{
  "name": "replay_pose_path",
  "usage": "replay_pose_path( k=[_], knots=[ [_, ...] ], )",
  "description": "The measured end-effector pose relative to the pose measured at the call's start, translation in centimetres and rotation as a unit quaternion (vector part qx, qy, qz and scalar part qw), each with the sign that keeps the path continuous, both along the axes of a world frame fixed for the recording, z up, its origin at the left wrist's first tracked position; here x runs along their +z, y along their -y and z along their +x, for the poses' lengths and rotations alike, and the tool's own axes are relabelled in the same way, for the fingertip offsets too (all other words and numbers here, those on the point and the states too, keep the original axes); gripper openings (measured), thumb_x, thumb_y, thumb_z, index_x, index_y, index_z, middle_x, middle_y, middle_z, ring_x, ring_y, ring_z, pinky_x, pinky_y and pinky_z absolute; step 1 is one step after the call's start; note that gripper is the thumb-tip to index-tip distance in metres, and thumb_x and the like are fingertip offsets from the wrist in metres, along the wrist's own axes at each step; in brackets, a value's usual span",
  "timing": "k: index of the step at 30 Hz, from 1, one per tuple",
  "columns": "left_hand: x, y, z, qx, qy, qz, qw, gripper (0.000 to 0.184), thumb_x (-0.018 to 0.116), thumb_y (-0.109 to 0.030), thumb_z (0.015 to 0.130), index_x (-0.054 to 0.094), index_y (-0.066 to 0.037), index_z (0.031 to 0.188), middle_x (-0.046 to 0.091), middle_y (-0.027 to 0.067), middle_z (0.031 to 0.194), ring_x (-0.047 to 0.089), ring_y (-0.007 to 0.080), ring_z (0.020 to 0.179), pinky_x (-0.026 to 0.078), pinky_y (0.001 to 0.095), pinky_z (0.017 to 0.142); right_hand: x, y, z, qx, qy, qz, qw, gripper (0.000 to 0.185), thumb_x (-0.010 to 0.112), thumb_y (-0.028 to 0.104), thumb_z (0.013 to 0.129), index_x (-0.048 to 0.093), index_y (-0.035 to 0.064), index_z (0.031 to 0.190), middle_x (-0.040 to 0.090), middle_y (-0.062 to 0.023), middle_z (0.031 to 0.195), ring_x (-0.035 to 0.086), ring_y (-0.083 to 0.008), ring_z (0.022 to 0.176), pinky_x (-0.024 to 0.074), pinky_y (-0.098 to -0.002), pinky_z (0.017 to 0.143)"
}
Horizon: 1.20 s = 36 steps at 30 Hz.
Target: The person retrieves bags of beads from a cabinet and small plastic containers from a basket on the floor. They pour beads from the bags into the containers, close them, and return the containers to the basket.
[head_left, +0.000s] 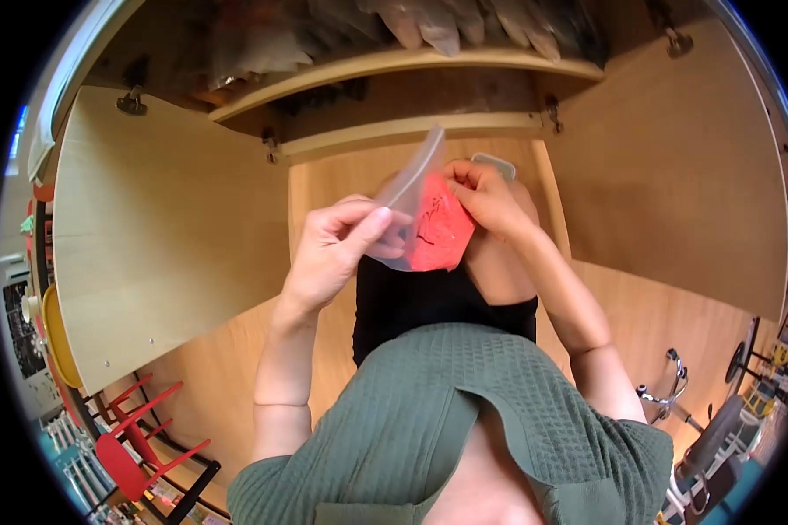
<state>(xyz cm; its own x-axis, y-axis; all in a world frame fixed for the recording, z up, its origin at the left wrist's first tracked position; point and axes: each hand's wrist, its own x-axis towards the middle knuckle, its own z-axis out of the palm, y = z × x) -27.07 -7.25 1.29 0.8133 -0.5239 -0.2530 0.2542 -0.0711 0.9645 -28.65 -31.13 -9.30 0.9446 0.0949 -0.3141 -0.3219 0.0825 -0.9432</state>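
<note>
A clear zip bag (400, 194) is held up in front of my body, its zip edge slanting up to the right. My left hand (337, 245) pinches the bag's left side between thumb and fingers, some fingers showing through the plastic. A bright red-pink item (439, 229) with dark line markings lies at the bag's right part; whether it is fully inside cannot be made out. My right hand (488, 197) has its thumb and fingers closed on the upper right edge of the red-pink item.
Open cabinet doors stand at left (175, 236) and right (674, 175). Above is a shelf (411, 61) with plastic-wrapped things. A red chair (123, 464) is at lower left, a wheeled chair base (670, 394) at lower right. A pale rounded object (495, 164) lies behind my right hand.
</note>
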Motion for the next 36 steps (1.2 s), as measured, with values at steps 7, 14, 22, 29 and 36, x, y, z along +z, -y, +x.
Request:
replay_pose_path(
  k=[7,14,22,29,36],
  knots=[
    [-1.4,2.3,-4.0,0.040,0.002,0.051,0.998,0.014,0.066,-0.010,0.097,0.069,0.002,0.104,0.071,0.0063,0.083,0.070,0.0126,0.076,0.058,0.0249,0.066,1.9,1.4,-2.9,-0.054,0.291,-0.397,0.869,0.016,0.061,0.010,0.097,0.067,-0.0018,0.106,0.070,-0.0078,0.092,0.066,-0.0107,0.083,0.0511,-0.0231,0.070],
    [-2.6,2.7,-5.4,0.055,0.073,0.100,0.991,0.015,0.071,-0.008,0.093,0.068,0.002,0.104,0.071,0.0055,0.085,0.069,0.0104,0.075,0.057,0.0228,0.066,4.9,-0.4,-5.9,-0.116,0.179,-0.157,0.964,0.013,0.063,0.007,0.096,0.068,-0.0020,0.104,0.069,-0.0062,0.092,0.066,-0.0085,0.083,0.0528,-0.0227,0.072],
    [-3.2,4.7,-5.7,0.049,0.135,0.101,0.985,0.010,0.074,-0.007,0.091,0.069,0.002,0.092,0.070,0.0042,0.076,0.065,0.0069,0.065,0.052,0.0204,0.056,4.7,-2.0,-8.0,-0.139,0.151,0.001,0.979,0.011,0.063,0.006,0.095,0.067,-0.0031,0.100,0.069,-0.0036,0.084,0.061,-0.0057,0.072,0.0518,-0.0219,0.064],
    [-3.1,5.9,-5.4,0.032,0.308,0.116,0.944,0.016,0.077,-0.007,0.088,0.068,0.002,0.078,0.068,0.0041,0.067,0.061,0.0058,0.056,0.047,0.0211,0.049,5.3,-2.0,-8.6,-0.139,0.163,-0.027,0.977,0.014,0.064,0.010,0.097,0.066,-0.0032,0.101,0.069,-0.0043,0.083,0.063,-0.0066,0.070,0.0530,-0.0220,0.063],
    [-3.2,6.3,-4.7,0.032,0.382,0.157,0.910,0.026,0.081,-0.012,0.083,0.062,-0.002,0.068,0.065,0.0097,0.062,0.060,0.0163,0.049,0.046,0.0300,0.047,5.4,-1.9,-8.4,-0.154,0.157,-0.036,0.975,0.020,0.064,0.016,0.099,0.068,-0.0035,0.099,0.069,-0.0052,0.080,0.064,-0.0075,0.071,0.0538,-0.0228,0.064]
  ],
)
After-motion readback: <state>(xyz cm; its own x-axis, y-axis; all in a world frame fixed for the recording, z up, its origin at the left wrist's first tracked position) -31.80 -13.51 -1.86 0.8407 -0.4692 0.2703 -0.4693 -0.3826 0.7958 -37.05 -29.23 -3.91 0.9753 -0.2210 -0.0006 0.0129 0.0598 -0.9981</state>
